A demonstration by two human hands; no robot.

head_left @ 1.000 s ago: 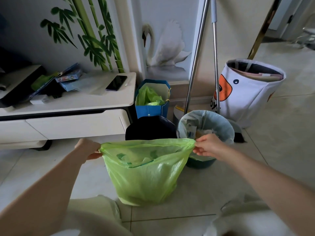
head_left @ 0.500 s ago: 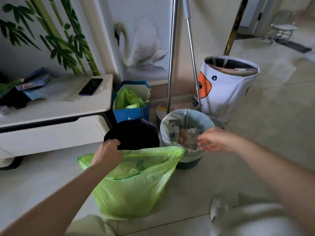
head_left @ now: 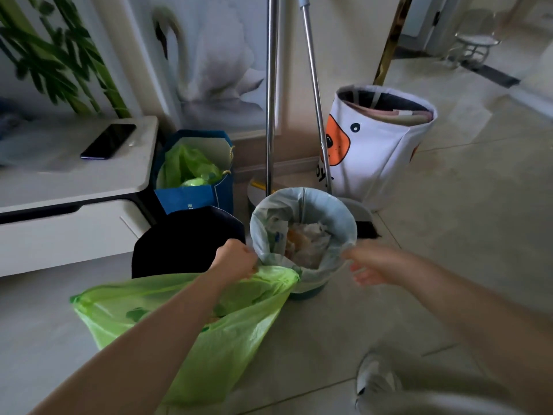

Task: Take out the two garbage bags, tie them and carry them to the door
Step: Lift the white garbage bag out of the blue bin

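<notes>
A green garbage bag (head_left: 233, 333) sits on the floor tiles with its mouth open, partly hidden by my left forearm. My left hand (head_left: 236, 262) has its fingers curled on the right end of the green bag's rim, right against the bin beside it. That small bin holds a pale blue garbage bag (head_left: 302, 211) folded over its rim and filled with paper waste. My right hand (head_left: 374, 268) hovers with spread fingers just off the right side of the pale bag's rim and holds nothing.
An empty black bin (head_left: 185, 241) stands behind the green bag. A blue paper bag (head_left: 194, 199), two metal poles (head_left: 270, 100) and a white fabric basket (head_left: 380, 145) line the wall. A white cabinet (head_left: 74, 190) carries a phone (head_left: 109, 140). My shoe (head_left: 374, 381) is lower right.
My right hand let go of the green bag and moved to the pale bag's right rim. My left hand slid right along the green rim, whose left side slumped.
</notes>
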